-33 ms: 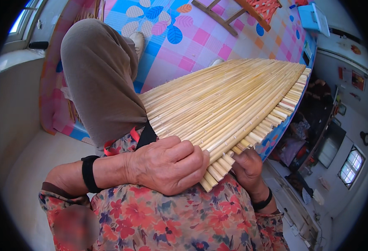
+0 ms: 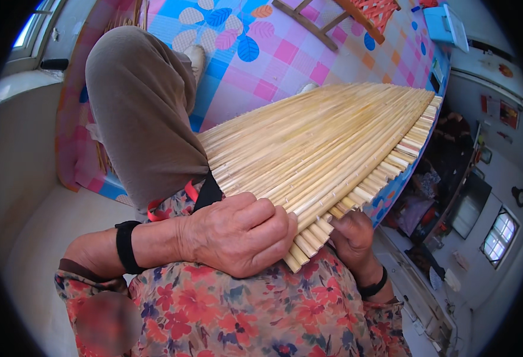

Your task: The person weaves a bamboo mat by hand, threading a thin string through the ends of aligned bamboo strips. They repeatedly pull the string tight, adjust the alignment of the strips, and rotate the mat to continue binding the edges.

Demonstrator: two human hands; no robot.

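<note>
Across my lap and out to the right lies a mat of pale yellow reed stalks, laid side by side and joined by small stitches. A second layer of cut stalk ends juts out along its right edge. My left hand is closed over the near edge of the mat, its fingertips curled out of sight. At the near right corner my right hand grips the stalk ends from beside and below. Most of its fingers are hidden under the mat.
Under the mat stretches a colourful checked floor covering with leaf shapes. A wooden frame with red webbing stands at the far side, near a light blue bin. My raised left knee borders the mat. Loose stalks lie at the far left.
</note>
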